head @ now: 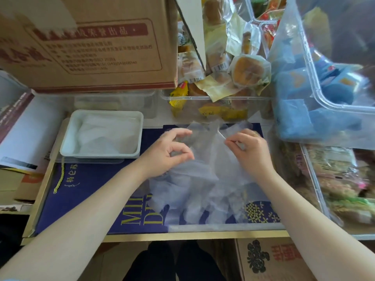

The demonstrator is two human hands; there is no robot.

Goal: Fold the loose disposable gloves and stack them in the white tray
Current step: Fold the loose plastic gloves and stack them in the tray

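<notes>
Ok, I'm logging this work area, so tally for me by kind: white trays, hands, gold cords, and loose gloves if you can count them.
white tray: 1
hands: 2, left hand and right hand, both pinching the loose gloves
gold cord: 1
loose gloves: overlapping see-through film, count cannot be told
Total: 4, gloves aside

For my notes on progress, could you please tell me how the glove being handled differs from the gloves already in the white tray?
The loose glove lies spread out on the blue box lid, fingers toward the person; the gloves in the tray are a compact pile inside the white tray. The left hand and right hand pinch the loose glove's upper part; nothing touches the gloves in the tray. Both are thin, translucent plastic.
</notes>
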